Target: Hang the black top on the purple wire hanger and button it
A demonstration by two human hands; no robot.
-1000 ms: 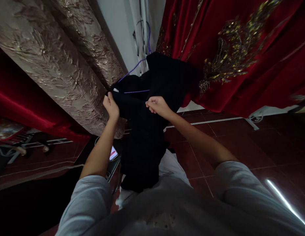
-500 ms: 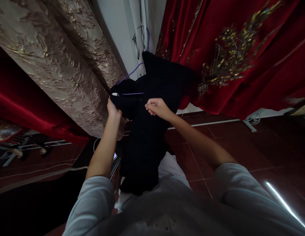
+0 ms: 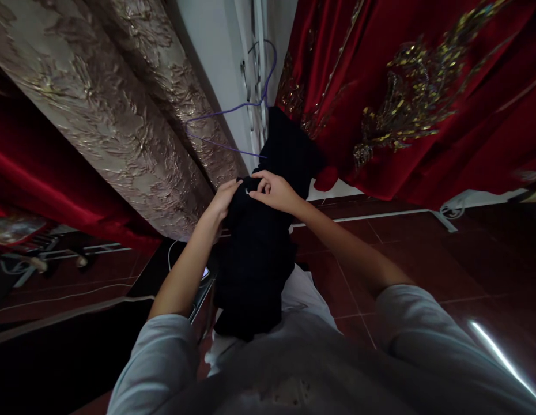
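A black garment (image 3: pixel 259 248) hangs down the middle of the view and over my lap. My left hand (image 3: pixel 226 196) is closed on its upper left edge. Close beside it, my right hand (image 3: pixel 274 191) pinches the cloth near a small white patch, perhaps a label (image 3: pixel 247 191). A thin purple hanger (image 3: pixel 227 109) stands above the garment. Its left arm is bare, while its right part goes behind or into the black cloth.
Cream embossed fabric (image 3: pixel 99 104) hangs on the left, and red cloth with gold sequins (image 3: pixel 406 98) on the right. White rack poles (image 3: pixel 254 69) rise at the back. A lit phone (image 3: pixel 205 273) lies low on the left. The floor (image 3: pixel 406 248) is dark red tile.
The garment's left side has come off the hanger's left arm, which now shows bare. My left hand has moved right with the cloth, and my right hand has taken hold beside it.
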